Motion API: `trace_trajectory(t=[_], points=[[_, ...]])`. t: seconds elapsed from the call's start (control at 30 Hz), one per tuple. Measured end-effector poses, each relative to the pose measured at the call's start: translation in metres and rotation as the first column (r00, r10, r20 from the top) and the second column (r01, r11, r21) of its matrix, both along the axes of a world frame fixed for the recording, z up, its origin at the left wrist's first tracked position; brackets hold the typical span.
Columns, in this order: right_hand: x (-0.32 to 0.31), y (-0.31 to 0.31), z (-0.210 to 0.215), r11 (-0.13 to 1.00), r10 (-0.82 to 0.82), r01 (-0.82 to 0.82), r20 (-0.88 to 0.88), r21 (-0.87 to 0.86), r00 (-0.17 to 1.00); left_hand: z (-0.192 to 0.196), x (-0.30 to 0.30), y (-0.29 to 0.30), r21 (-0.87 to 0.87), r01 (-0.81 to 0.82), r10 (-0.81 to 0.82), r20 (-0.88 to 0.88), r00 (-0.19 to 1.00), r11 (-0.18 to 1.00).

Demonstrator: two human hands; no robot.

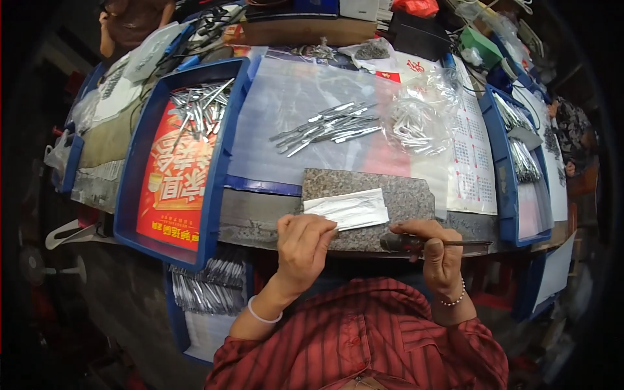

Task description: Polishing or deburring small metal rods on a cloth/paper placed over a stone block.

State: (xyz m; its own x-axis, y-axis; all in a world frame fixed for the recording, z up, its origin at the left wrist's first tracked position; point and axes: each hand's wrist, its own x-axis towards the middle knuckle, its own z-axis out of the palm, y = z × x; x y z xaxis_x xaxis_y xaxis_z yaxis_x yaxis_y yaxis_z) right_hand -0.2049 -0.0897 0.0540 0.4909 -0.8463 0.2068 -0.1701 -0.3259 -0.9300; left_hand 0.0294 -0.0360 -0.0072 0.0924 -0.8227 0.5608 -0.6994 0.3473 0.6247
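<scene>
A speckled stone slab (409,192) lies at the table's near edge, with a creased white pad (351,207) on top. My left hand (304,250) is at the pad's near left corner, fingers curled and tips pressed together. Whatever is between those fingertips is hidden. In my right hand (441,257), just right of the slab's front edge, is a screwdriver (404,243); its dark handle points left and its thin shaft sticks out to the right. Beyond the slab, slim silvery metal pieces (331,127) lie in a loose pile. A clear plastic bag (419,120) of small whitish pieces sits beside them.
To the left stands a blue tray (218,188) with more metal pieces over a red printed sheet. Another blue bin (543,237) of metal parts is at the right. Boxes and clutter line the back, including a green container (481,47). Other people are at far left and right.
</scene>
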Motion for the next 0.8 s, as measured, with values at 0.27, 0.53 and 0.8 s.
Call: trace_trajectory(t=[0.27, 0.53, 0.8], points=[[0.009, -0.028, -0.009, 0.999, 0.017, -0.02, -0.076, -0.043, 0.997, -0.011, 0.003, -0.013, 0.066, 0.041, -0.049, 0.122, 0.991, 0.997], [0.01, -0.034, 0.04, 0.851, 0.075, -0.235, -0.333, -0.469, 0.94, -0.015, 0.006, -0.011, 0.096, 0.045, -0.06, 0.161, 0.985, 0.994], [0.048, -0.054, -0.016, 0.974, 0.091, -0.153, -0.325, -0.17, 0.941, -0.014, 0.008, -0.016, 0.103, 0.08, -0.091, 0.106, 0.99, 0.991]])
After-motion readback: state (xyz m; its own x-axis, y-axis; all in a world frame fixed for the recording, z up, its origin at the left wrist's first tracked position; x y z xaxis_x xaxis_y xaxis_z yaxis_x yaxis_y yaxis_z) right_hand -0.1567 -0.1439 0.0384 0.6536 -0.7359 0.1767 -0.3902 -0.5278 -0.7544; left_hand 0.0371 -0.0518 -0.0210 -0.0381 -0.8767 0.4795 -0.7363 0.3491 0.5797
